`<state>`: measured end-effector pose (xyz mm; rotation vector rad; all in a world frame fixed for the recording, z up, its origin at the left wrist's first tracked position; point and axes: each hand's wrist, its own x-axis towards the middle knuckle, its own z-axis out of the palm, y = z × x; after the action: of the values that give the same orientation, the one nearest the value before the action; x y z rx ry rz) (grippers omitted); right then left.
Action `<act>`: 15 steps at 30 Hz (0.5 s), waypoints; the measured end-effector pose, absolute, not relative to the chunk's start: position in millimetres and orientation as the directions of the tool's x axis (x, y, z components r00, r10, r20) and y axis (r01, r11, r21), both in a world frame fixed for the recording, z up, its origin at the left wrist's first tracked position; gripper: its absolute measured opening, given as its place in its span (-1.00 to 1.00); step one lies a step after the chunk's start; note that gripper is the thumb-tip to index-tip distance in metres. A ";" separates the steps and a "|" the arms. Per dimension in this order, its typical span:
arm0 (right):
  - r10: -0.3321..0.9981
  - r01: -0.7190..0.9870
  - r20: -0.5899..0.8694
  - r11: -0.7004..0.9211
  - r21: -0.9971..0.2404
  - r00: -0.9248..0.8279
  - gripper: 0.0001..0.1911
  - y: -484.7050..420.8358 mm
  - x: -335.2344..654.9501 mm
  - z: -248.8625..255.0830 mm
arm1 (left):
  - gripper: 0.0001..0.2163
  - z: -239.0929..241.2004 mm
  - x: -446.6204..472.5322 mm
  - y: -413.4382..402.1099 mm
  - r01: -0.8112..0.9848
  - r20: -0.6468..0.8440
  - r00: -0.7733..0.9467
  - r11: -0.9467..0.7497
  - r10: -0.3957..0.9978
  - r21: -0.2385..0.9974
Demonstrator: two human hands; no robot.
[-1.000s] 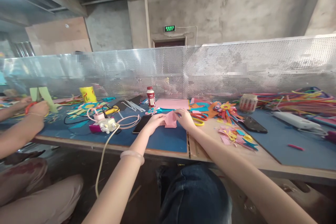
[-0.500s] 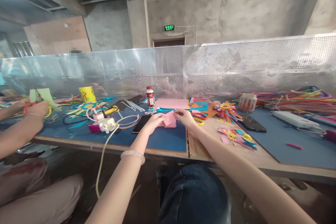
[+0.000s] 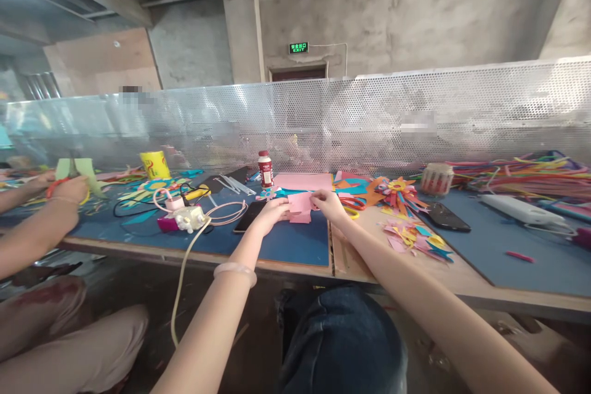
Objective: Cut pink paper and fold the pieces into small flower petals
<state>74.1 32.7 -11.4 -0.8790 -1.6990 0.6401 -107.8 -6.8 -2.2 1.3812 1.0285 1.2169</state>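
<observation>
A small piece of pink paper (image 3: 301,206) is held up between my two hands over the blue mat. My left hand (image 3: 273,217) grips its left side, fingers closed. My right hand (image 3: 329,204) pinches the right edge between thumb and fingers. The paper looks layered or folded, with a lower flap showing; its exact fold cannot be made out. Just right of my right hand lie yellow-and-red-handled scissors (image 3: 351,208). A dark phone-like slab (image 3: 249,217) lies beside my left hand. Behind the hands is a larger pink sheet (image 3: 305,182).
A red-capped bottle (image 3: 265,169) stands behind my hands. Paper scraps (image 3: 413,237), a paper flower (image 3: 396,194), a phone (image 3: 447,217) and a white glue gun (image 3: 521,210) lie rightward. Power plugs with cables (image 3: 188,217) lie left. A co-worker's hands (image 3: 69,188) hold scissors and green paper.
The pink paper has turned flatter toward me and shows more evenly between my hands. My right hand has shifted slightly right along its edge.
</observation>
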 end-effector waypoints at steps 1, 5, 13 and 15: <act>0.820 0.224 0.548 0.572 -0.789 -0.166 -0.81 34.6 74.4 -12.6 | -0.83 -2.8 -107.8 -5.9 -0.007 0.159 0.114 -0.159 0.981 0.987; 0.795 0.217 0.578 0.606 -0.765 -0.185 -0.73 36.4 74.5 -13.2 | -0.82 -5.3 -107.7 -4.3 0.057 0.191 0.093 -0.196 0.977 0.979; 0.726 0.237 0.599 0.682 -0.692 -0.337 -0.77 25.3 62.2 -10.7 | -0.69 -2.9 -105.9 -8.8 0.101 0.214 0.195 -0.237 0.957 0.966; 0.730 0.207 0.613 0.678 -0.705 -0.303 -0.82 24.7 59.5 -11.6 | -0.66 -2.0 -105.2 -9.7 0.094 0.193 0.162 -0.210 0.968 0.973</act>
<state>59.5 24.7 -11.6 -0.7396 -1.8452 0.6242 -105.2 -9.7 -2.0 1.5095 1.0699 1.1854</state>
